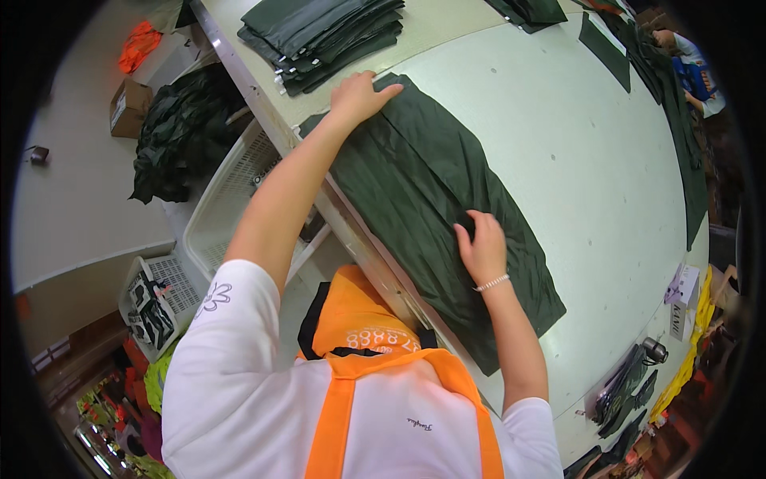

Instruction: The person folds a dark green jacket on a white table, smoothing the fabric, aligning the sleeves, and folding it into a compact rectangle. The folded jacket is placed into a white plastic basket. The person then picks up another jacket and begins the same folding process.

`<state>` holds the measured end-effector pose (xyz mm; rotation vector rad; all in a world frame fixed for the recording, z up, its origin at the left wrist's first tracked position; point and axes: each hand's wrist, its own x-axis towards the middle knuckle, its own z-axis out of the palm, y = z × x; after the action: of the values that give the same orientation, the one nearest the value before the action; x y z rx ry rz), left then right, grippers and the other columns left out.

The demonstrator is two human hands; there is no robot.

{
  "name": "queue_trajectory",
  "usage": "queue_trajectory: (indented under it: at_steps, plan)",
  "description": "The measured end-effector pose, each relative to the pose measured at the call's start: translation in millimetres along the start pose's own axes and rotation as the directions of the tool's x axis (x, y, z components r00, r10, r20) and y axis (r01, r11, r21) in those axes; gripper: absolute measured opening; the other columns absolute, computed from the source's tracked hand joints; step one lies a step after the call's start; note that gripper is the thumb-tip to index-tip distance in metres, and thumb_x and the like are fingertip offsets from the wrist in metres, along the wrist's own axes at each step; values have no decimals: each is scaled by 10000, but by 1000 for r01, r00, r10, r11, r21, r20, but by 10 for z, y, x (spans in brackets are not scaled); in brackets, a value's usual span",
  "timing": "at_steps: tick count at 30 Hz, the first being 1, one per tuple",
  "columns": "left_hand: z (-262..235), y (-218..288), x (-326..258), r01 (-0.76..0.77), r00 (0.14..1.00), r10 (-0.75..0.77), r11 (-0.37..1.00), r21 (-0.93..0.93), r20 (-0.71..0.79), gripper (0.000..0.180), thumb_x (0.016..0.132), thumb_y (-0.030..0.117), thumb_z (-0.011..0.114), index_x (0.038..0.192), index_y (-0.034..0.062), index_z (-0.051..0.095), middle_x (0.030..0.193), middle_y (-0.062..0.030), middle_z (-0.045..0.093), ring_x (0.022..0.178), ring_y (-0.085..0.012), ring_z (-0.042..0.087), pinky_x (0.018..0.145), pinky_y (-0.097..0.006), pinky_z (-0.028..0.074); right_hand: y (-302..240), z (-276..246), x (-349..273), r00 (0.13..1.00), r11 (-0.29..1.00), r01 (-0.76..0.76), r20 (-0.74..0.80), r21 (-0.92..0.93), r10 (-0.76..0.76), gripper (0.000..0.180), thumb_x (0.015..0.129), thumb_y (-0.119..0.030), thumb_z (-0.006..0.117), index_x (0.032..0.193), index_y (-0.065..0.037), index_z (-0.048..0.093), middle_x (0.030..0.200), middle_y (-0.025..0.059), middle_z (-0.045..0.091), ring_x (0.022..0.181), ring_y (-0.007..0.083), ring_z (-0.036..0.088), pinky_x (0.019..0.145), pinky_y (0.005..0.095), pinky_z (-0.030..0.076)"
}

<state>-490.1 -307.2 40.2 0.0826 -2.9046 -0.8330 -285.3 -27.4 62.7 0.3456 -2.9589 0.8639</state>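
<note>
Dark green cloth: the cloth (423, 168) is laid slantwise across the middle of the frame, flat but creased, with its lower-left side along the near edge of the worktop (574, 152).
Left hand: set at the cloth's upper end, above centre, the left hand (361, 97) is seen with its thumb spread from its fingers; whether fabric is pinched cannot be told.
Right hand: held over the cloth right of centre, the right hand (484, 247) is loosely curved, thumb and fingers apart, with no fabric visibly gripped; whether the cloth is pressed cannot be told.
Crease risk: folds could be set in if the layers were pressed down before being drawn smooth.
Edge risk: the lower corner could be slid off the worktop if the cloth were pulled toward the body.
Snag risk: fabric could be caught by the bracelet (492, 283) on the right wrist if the arm were swept low.
Folded stack: just beyond the left hand, at upper left, the folded stack (319, 36) could be knocked askew by an overlong reach.
White basket: below the worktop edge, left of centre, the basket (209, 219) could receive any slipped piece.
</note>
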Motion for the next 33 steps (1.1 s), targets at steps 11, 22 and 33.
queue_trajectory:
  at_steps: [11, 22, 33]
  plan:
    - [224, -679, 590, 600, 548, -24, 708, -373, 836, 529, 741, 365, 756, 1114, 25, 596, 1058, -39, 603, 940, -136, 534, 778, -265, 426, -737, 170, 878, 867, 861, 488, -190, 145, -460, 423, 725, 22, 689, 1112, -84, 557, 825, 71, 677, 644, 264, 627, 589, 341, 496]
    - [195, -1118, 739, 685, 374, 267, 566, -458, 888, 183, 890, 238, 611, 986, 83, 596, 939, 35, 623, 843, -49, 570, 753, -216, 463, -812, 438, 1639, 878, 741, -390, 463, 546, 121, 560, 755, -4, 682, 1272, -67, 475, 1128, 71, 609, 944, 162, 599, 841, 271, 460]
    - [138, -1175, 718, 752, 345, 343, 456, -476, 874, 177, 881, 180, 608, 1007, 56, 597, 925, 34, 617, 839, -42, 564, 763, -231, 475, -1033, 502, 1946, 971, 866, 169, 69, 470, -228, 602, 806, 90, 538, 1361, -105, 406, 1273, 125, 544, 983, 244, 625, 823, 309, 489]
